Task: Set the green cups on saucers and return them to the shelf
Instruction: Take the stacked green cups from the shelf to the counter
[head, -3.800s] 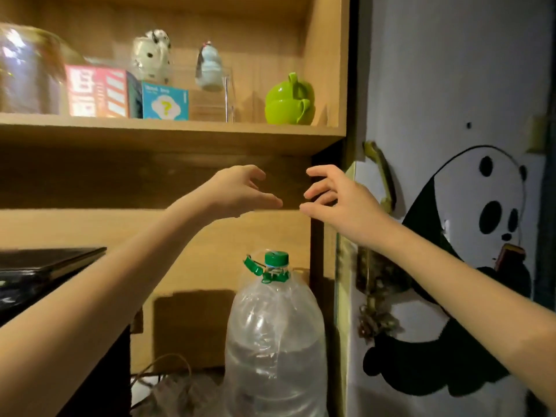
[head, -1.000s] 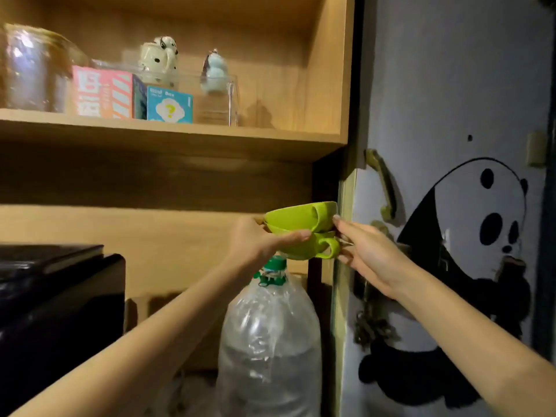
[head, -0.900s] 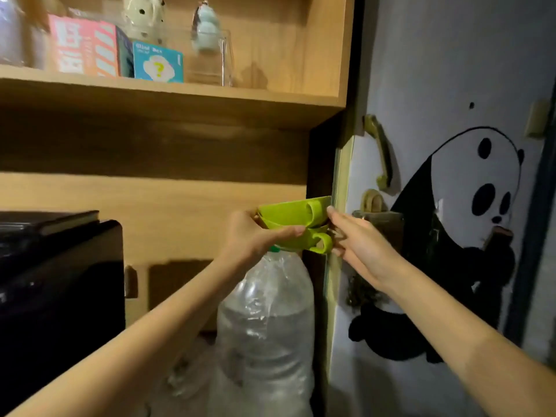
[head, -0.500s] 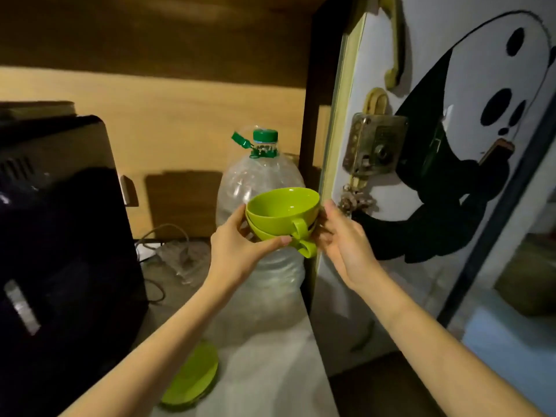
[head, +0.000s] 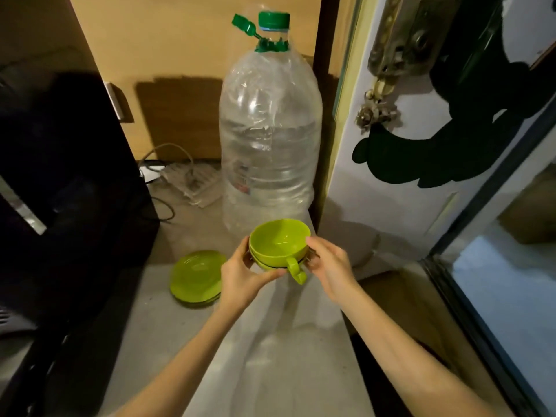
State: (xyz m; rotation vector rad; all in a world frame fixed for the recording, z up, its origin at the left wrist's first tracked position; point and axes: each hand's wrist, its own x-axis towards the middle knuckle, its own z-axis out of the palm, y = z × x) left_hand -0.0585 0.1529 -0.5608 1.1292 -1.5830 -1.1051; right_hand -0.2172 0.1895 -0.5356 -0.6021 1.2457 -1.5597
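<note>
Two lime-green cups [head: 278,243] are nested one in the other, handles toward me, held above the grey counter [head: 270,341]. My left hand [head: 240,276] grips the stack from the left and below, and my right hand [head: 329,264] holds its right side. A stack of green saucers [head: 195,276] lies on the counter just left of my left hand. The shelf is out of view.
A big clear water bottle [head: 269,136] with a green cap stands right behind the cups. A black appliance [head: 60,191] fills the left side, with cables [head: 168,173] behind it. A door with a panda picture [head: 451,130] and a lock is at the right.
Both hands took the nested cups off the upper shelf and carried them down to just above the counter. My view has tilted down, so the saucers now show.
</note>
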